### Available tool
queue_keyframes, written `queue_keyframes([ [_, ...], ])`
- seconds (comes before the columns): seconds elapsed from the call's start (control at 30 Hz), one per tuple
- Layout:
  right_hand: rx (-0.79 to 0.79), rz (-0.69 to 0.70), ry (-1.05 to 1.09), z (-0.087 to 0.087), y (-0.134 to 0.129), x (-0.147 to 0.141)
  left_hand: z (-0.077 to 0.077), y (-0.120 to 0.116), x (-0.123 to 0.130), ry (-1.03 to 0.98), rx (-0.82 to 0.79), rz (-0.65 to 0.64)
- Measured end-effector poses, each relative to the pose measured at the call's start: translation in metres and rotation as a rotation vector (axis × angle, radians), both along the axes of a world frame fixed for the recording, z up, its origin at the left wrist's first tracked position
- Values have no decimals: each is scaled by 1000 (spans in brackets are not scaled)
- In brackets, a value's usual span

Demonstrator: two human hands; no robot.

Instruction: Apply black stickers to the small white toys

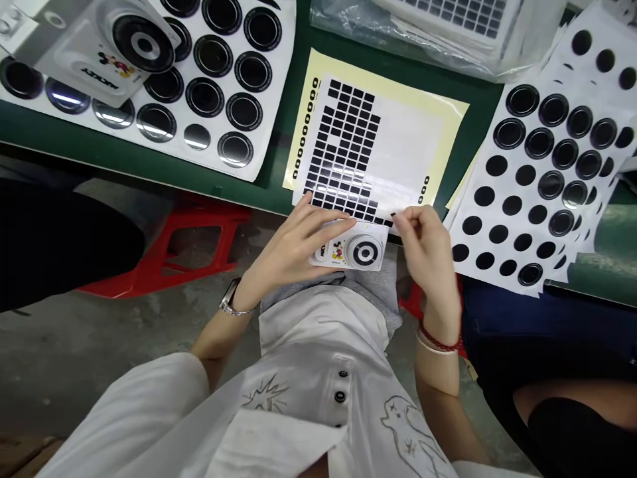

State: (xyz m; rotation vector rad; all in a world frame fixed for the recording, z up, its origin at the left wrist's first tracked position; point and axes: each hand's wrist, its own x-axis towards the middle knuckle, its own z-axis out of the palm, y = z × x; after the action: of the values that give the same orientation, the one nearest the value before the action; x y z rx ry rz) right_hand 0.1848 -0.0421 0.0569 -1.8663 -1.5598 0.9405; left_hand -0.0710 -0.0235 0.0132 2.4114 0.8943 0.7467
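My left hand (303, 239) holds a small white camera (365, 251) with a Mickey figure and a round black lens ring at the table's front edge. To its right, my right hand (423, 232) pinches a small black sticker (393, 215) between thumb and index finger, just above the lower right of a sticker sheet. That white sheet (398, 146) carries rows of small black rectangles, with some gaps, and lies on a yellow backing sheet (448, 113).
Sheets of round black stickers (259, 156) lie at the left under a larger camera-shaped item (89, 53). More round-sticker sheets (497, 219) overlap at the right. A plastic bag (348, 26) with sheets is at the back. Red stools (184, 252) and seated people flank the green table (209, 189).
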Motion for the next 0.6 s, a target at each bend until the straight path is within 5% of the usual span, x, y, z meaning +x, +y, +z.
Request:
queue_keyframes([
  [0.13,-219,178,243,21,2,35,-2,13,23,-33,16,-80],
  [0.6,-439,387,101,37,25,55,-8,22,35,3,30,-127],
])
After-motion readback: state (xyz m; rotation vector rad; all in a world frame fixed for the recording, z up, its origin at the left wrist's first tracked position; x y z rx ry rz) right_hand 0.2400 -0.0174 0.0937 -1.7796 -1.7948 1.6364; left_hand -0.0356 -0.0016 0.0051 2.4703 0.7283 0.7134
